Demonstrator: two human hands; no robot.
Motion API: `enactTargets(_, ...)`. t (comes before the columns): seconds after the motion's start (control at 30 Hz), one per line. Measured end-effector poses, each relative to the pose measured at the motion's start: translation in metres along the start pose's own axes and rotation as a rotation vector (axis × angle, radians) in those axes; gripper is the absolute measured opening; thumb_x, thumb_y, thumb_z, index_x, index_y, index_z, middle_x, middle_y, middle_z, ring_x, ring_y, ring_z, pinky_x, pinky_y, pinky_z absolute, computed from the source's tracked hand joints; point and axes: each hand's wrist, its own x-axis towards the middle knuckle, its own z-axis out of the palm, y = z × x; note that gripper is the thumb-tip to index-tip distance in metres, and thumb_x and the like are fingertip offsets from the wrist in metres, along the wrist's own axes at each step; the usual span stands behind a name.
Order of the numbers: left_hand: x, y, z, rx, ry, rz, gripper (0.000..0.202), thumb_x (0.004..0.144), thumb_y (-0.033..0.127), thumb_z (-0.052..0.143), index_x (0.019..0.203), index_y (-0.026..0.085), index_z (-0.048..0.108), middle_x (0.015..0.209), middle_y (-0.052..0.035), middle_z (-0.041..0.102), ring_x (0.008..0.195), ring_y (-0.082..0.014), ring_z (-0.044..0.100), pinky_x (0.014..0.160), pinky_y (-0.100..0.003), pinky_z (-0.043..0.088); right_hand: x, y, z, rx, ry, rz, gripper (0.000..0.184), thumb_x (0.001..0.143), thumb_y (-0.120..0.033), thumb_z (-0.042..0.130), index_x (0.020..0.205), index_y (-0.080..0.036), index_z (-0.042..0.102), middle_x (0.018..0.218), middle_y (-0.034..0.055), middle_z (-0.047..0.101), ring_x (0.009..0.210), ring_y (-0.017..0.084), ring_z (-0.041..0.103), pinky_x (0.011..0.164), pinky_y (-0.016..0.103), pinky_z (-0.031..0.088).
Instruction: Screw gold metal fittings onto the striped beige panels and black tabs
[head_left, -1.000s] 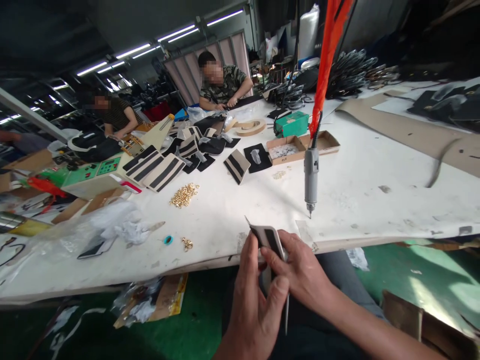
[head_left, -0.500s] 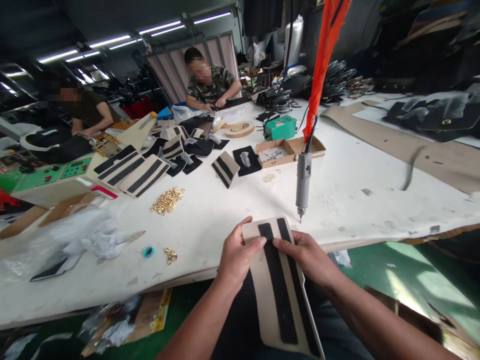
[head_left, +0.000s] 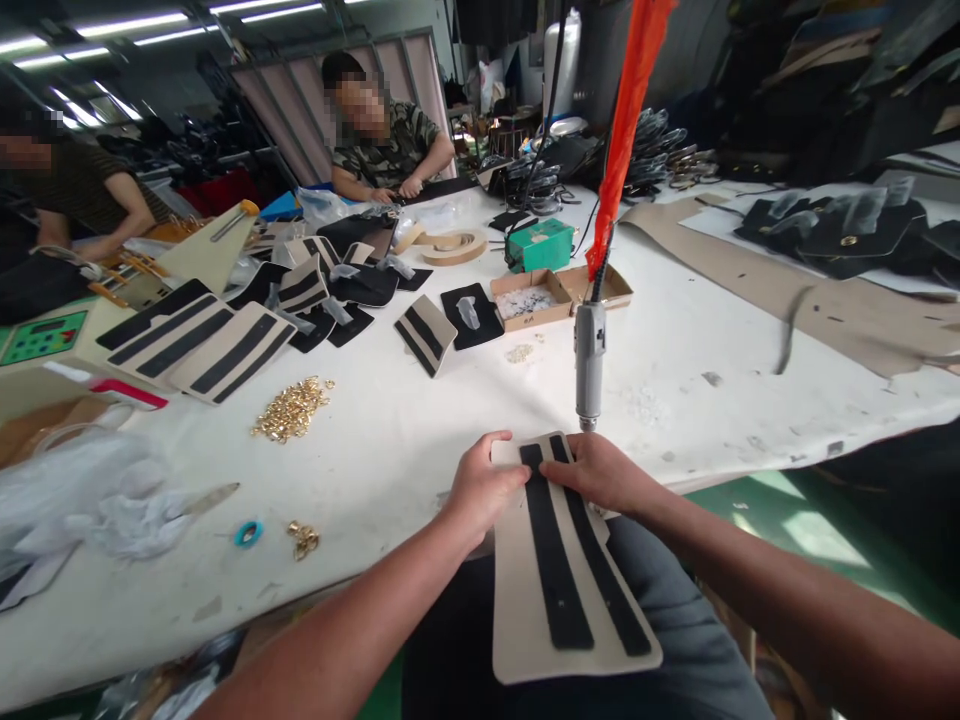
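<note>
A beige panel with two black stripes [head_left: 559, 580] lies face up, its top end on the table edge and the rest over my lap. My left hand [head_left: 484, 487] grips the panel's top left corner, fingers curled over it. My right hand [head_left: 600, 470] holds the top right corner, fingers closed on it. A grey electric screwdriver [head_left: 589, 365] hangs on an orange cord just above my right hand, its tip close to the panel's top edge.
On the white table [head_left: 420, 430] lie a pile of gold fittings [head_left: 289, 408], more striped panels [head_left: 202, 345], black pieces, a cardboard box of small parts [head_left: 529, 300], a green box [head_left: 541, 244] and crumpled plastic [head_left: 90, 490]. Two people sit working at the far side.
The panel was held edge-on near my lap, then turned face up and laid flat. Both hands moved up to the table edge with it, under the hanging screwdriver.
</note>
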Motion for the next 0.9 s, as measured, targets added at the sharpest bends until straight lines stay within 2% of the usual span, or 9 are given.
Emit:
enactTargets(0.07,0.006,-0.001,0.002,0.092,-0.002,0.013,0.057,0.07,0.015,0.074,0.126,0.023,0.067,0.081,-0.0015,0.076,0.075,-0.0244,0.074,0.066,-0.032,0.055,0.003,-0.002,0.005,-0.123,0.059,0.001,0.02,0.086,-0.035,0.066,0.076,-0.018,0.069,0.073,0.0053,0.075,0.069,0.021,0.07,0.057,0.027,0.045)
enactTargets(0.2,0.013,0.001,0.003,0.271,0.021,0.103,0.052,0.07,0.012,0.075,0.12,0.021,0.07,0.097,-0.0049,0.078,0.088,-0.0257,0.075,0.077,-0.034,0.055,0.008,-0.004,0.01,-0.298,0.126,0.001,0.021,0.084,-0.034,0.067,0.069,-0.02,0.061,0.067,0.0047,0.07,0.065,0.02,0.065,0.056,0.028,0.041)
enactTargets(0.4,0.017,0.008,-0.003,0.454,-0.031,0.186,0.044,0.073,0.016,0.079,0.117,0.022,0.071,0.112,-0.0075,0.079,0.107,-0.0292,0.073,0.093,-0.038,0.055,0.012,-0.005,0.008,-0.351,0.099,0.008,0.019,0.085,-0.034,0.068,0.077,-0.018,0.067,0.074,0.0073,0.072,0.069,0.02,0.066,0.059,0.028,0.042)
enactTargets(0.5,0.013,0.007,-0.009,0.608,0.004,0.313,0.046,0.078,0.023,0.08,0.123,0.024,0.07,0.123,-0.0083,0.076,0.113,-0.0315,0.071,0.097,-0.043,0.056,0.013,-0.007,0.008,-0.344,0.1,0.024,0.018,0.085,-0.033,0.069,0.078,-0.017,0.068,0.074,0.0074,0.072,0.069,0.02,0.065,0.058,0.027,0.04)
enactTargets(0.57,0.009,0.001,-0.012,0.695,0.07,0.458,0.048,0.08,0.025,0.081,0.127,0.025,0.07,0.134,-0.0095,0.07,0.122,-0.0331,0.067,0.102,-0.046,0.054,0.013,-0.007,0.008,-0.32,0.102,0.019,0.017,0.085,-0.032,0.07,0.076,-0.017,0.068,0.074,0.0071,0.072,0.069,0.019,0.065,0.058,0.026,0.039)
enactTargets(0.63,0.006,-0.007,-0.013,0.726,0.088,0.63,0.044,0.081,0.024,0.082,0.125,0.025,0.073,0.14,-0.009,0.067,0.13,-0.033,0.061,0.108,-0.048,0.051,0.013,-0.008,0.008,-0.299,0.099,-0.003,0.016,0.085,-0.028,0.07,0.075,-0.017,0.067,0.074,0.0063,0.072,0.069,0.018,0.064,0.059,0.026,0.038)
enactTargets(0.73,0.006,-0.021,-0.013,0.707,0.034,0.78,0.03,0.083,0.023,0.083,0.112,0.027,0.079,0.132,-0.0063,0.074,0.126,-0.0318,0.062,0.108,-0.05,0.05,0.013,-0.009,0.009,-0.286,0.087,-0.041,0.013,0.084,-0.023,0.068,0.072,-0.018,0.066,0.072,0.0046,0.072,0.068,0.016,0.062,0.058,0.025,0.037)
enactTargets(0.9,0.009,-0.027,-0.011,0.65,0.045,0.777,0.028,0.081,0.02,0.084,0.107,0.028,0.082,0.122,-0.0071,0.077,0.119,-0.032,0.064,0.102,-0.052,0.051,0.013,-0.009,0.014,-0.263,0.097,-0.127,0.012,0.084,-0.021,0.063,0.073,-0.018,0.067,0.074,0.0052,0.075,0.069,0.018,0.065,0.061,0.028,0.041)
